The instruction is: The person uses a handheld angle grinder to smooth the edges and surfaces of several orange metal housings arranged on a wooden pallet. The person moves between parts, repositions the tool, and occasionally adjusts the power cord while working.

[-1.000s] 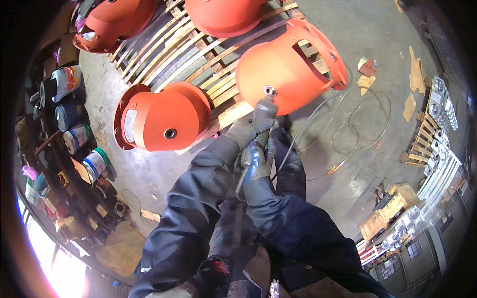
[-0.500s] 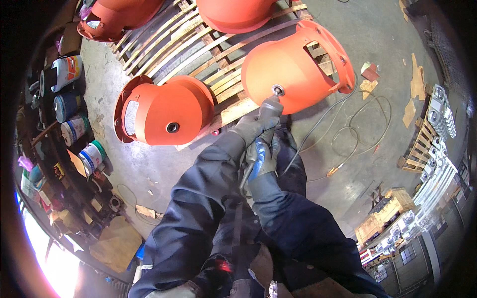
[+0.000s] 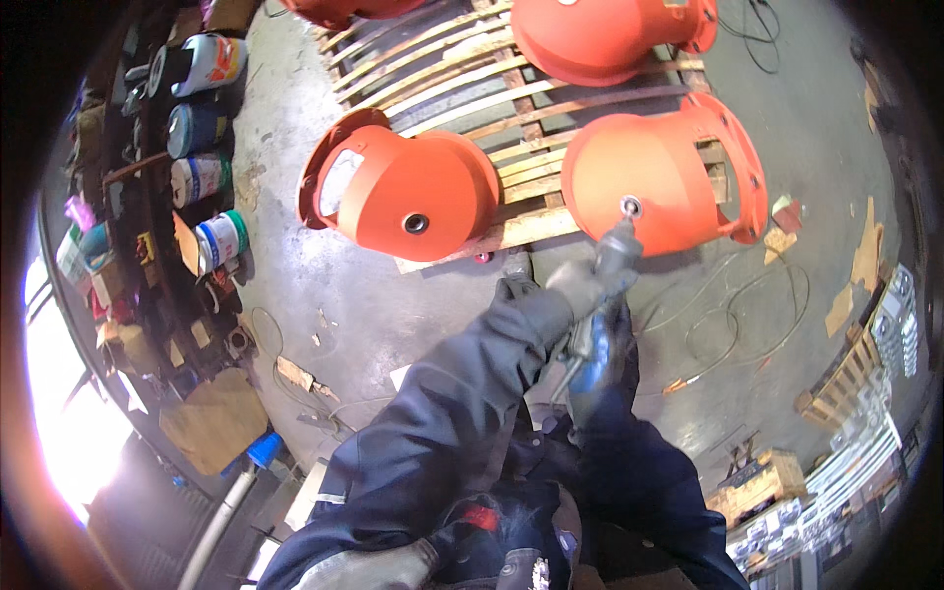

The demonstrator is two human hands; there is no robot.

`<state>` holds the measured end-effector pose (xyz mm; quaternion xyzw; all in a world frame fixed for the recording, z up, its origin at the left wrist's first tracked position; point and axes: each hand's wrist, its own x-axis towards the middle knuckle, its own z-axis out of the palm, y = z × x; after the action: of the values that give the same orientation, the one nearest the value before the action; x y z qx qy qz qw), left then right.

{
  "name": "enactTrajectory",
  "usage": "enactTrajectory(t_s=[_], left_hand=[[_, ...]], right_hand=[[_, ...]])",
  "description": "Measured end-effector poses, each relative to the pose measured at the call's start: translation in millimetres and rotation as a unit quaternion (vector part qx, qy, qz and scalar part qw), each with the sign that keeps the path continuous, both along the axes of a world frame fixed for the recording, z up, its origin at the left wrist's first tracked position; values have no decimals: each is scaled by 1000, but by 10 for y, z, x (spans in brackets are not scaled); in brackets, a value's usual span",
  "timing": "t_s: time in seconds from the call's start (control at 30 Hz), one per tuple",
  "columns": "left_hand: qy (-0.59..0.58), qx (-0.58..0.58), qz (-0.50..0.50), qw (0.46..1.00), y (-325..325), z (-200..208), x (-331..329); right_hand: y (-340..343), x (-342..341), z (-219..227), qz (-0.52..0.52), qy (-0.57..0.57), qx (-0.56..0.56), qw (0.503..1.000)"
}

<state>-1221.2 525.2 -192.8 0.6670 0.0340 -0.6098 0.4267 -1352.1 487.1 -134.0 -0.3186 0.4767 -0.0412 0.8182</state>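
My left hand [image 3: 578,287], in a grey glove, is closed round the front body of a dark grey handheld rotary power tool [image 3: 619,248]. Behind it, my right hand [image 3: 598,366] wears a glove with blue on it and is wrapped round the tool's rear part, blurred a little. The tool's metal tip is at the round port of an orange metal shell [image 3: 644,167], which lies on its side; whether it is inside the port cannot be made out. To the left lies a similar orange shell [image 3: 379,187] with an open dark-ringed port [image 3: 416,224].
Under the shells is a slatted wooden pallet [image 3: 511,236], with another orange shell [image 3: 580,44] farther back. A thin cable [image 3: 733,324] loops over the floor at right. Paint buckets [image 3: 221,241] line the left; a wooden crate [image 3: 757,489] and metal parts stand at right.
My view has swung left, so the shells, pallet and hands sit farther right and lower. Both hands still hold the power tool, its tip still at the right shell's port.
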Motion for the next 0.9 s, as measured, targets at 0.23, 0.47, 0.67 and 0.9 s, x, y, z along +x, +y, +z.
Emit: enactTrajectory(t_s=[0.23,0.47,0.67,0.9], left_hand=[[78,-1,282,956,420,1139,-433],[-6,-112,481,869,830,2370,-219],[-79,-92,527,841,1267,2373,-342],[153,-244,638,714,1830,1115,-569]], right_hand=[[-259,-463,707,286,-27,9,958],[-255,-228,1229,372,-32,41,927],[51,-135,1030,442,-16,49,895],[506,152,116,498,6,34,866]])
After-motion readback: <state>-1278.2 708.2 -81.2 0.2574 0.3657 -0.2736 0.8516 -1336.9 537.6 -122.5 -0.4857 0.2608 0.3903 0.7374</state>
